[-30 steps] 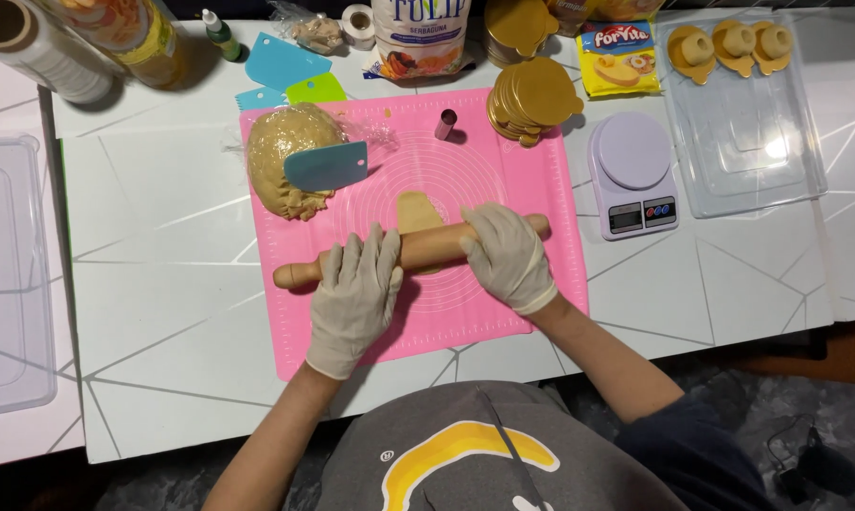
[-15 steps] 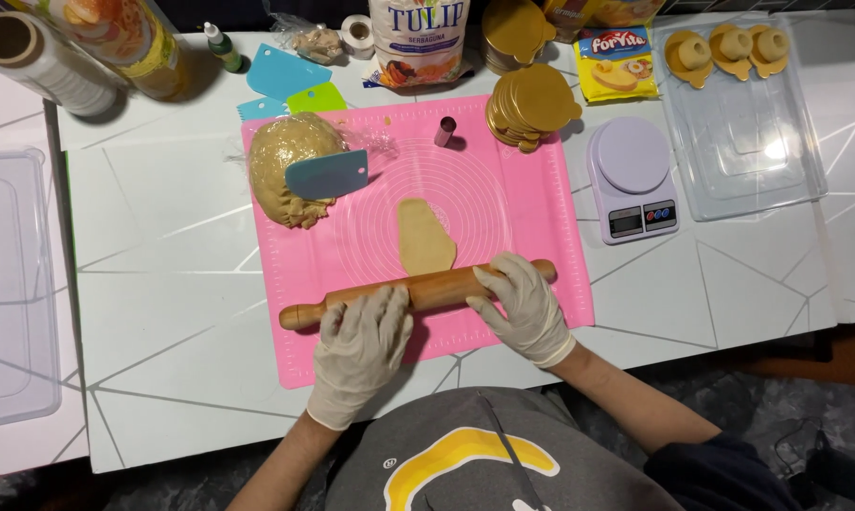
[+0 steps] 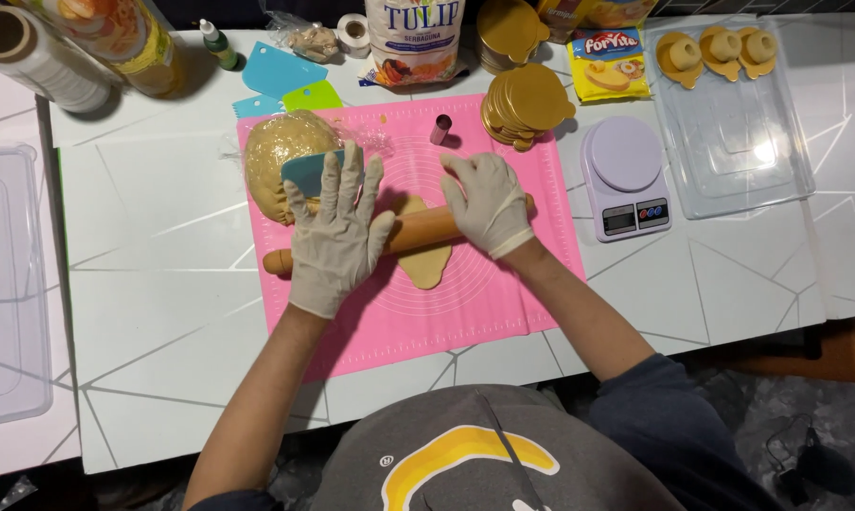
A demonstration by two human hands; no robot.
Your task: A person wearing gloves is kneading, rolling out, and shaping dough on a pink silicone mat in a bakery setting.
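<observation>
Both my hands wear white gloves and press flat on a wooden rolling pin lying across a pink silicone mat. My left hand rests on the pin's left part, fingers spread. My right hand rests on its right part. Under the pin lies a flattened strip of yellow dough. A large lump of dough with a teal scraper stuck in it sits at the mat's far left corner, just beyond my left fingertips.
A small metal cutter and a stack of gold discs sit at the mat's far edge. A lilac kitchen scale and a clear tray with shaped dough pieces stand to the right. Flour bag, oil bottle, wrap roll and scrapers line the back; a clear lid lies left.
The rolling pin moved away from me, from the mat's near part up over the dough strip. Both hands travelled with it, now with fingers stretched out flat.
</observation>
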